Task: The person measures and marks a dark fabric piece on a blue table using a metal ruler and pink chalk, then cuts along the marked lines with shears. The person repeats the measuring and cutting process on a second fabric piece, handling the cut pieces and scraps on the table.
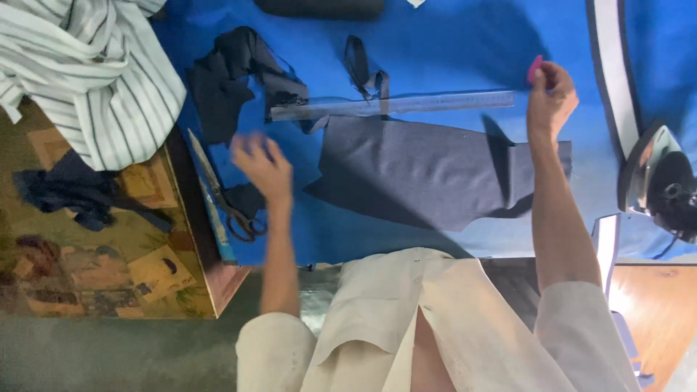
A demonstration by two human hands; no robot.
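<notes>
While the right hand (550, 98) pinches pink chalk (535, 69) past the cloth's (421, 170) edge, the blurred left hand's (263, 165) grip hangs open.

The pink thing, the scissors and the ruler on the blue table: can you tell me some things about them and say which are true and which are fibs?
1. The right hand pinches a small pink piece. True.
2. The left hand grips the scissors. False: it is blurred and holds nothing; the scissors lie beside it.
3. A long ruler lies along the top edge of the dark grey cloth. True.
4. The iron stands on the grey cloth. False: it sits apart, at the table's right side.
</notes>
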